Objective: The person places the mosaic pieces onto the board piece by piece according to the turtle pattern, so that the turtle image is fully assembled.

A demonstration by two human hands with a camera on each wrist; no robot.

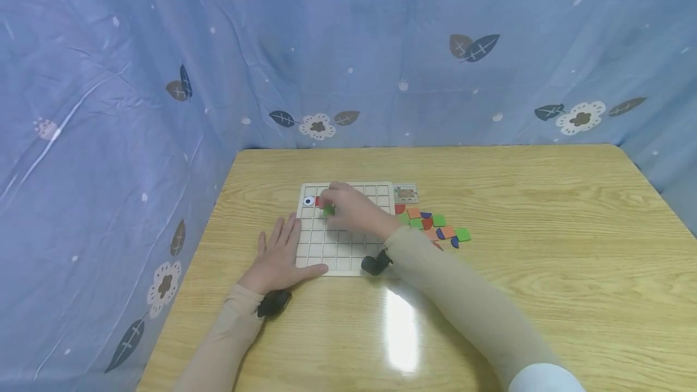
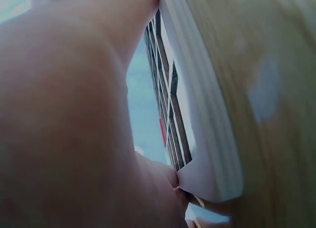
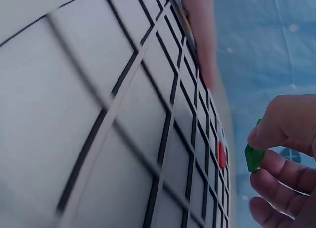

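Observation:
A white grid board [image 1: 321,251] lies on the wooden table. Above its upper left part, my right hand [image 1: 356,212] pinches a small green tile [image 3: 254,158] between thumb and fingertips, holding it off the grid. My left hand [image 1: 276,260] lies with straight fingers along the board's left edge, thumb stretched over the near left corner. A round eye tile [image 1: 308,201] sits in a square near the far left corner. Right beside it is a red piece [image 1: 317,201], partly hidden behind my right hand in the head view.
To the board's right, several loose tiles [image 1: 439,220] in green, orange, red and blue lie in a cluster, partly behind my right sleeve. A small picture card [image 1: 405,193] touches the board's far right side. A blue patterned curtain [image 1: 381,89] hangs behind the table.

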